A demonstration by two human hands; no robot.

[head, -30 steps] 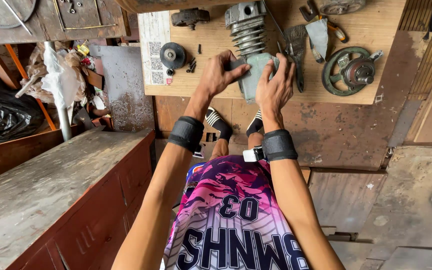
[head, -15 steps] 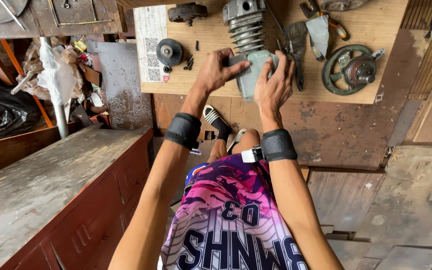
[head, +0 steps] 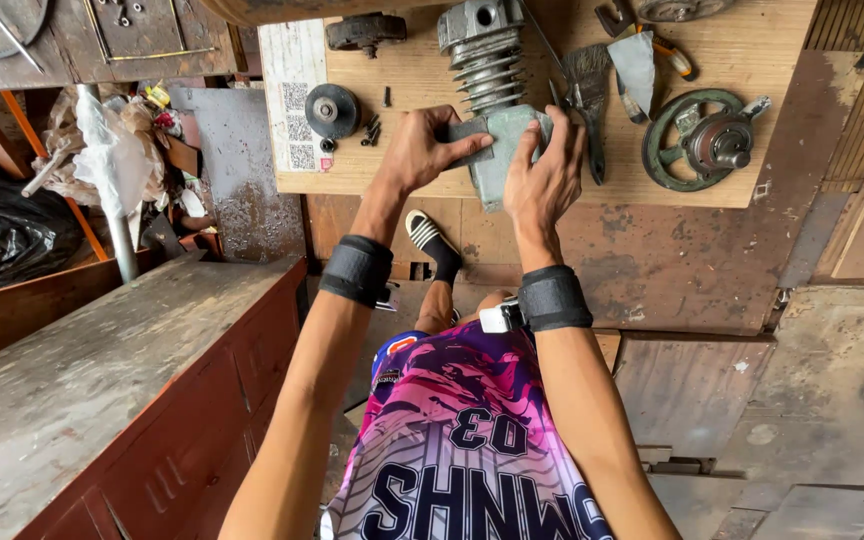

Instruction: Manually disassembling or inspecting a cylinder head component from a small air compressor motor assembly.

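Finned engine cylinder [head: 487, 75] is clamped between left hand [head: 420, 150] and right hand [head: 544, 170] near board's [head: 402, 170] front edge; long axis runs away from body.

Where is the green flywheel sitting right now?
In the head view, the green flywheel lies flat on the wooden board, to the right of the right hand, past the paintbrush.
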